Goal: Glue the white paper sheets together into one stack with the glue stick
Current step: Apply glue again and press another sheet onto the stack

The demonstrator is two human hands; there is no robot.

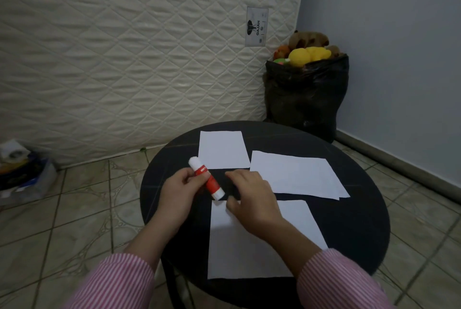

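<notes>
Left hand [178, 190] pinching glue stick [206, 178] at table [354, 224] centre; right hand [252, 195] curled, fingertips on near-edge paper sheet [237, 249].

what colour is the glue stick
Red in the middle with white ends, seen in the head view: glue stick, held in the left hand.

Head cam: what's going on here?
A person at a round black table holds a red-and-white glue stick in the left hand. Its lower end touches the top corner of the nearest paper sheet, which the right hand pins down. Two other batches of white paper lie separately, not yet stacked.
</notes>
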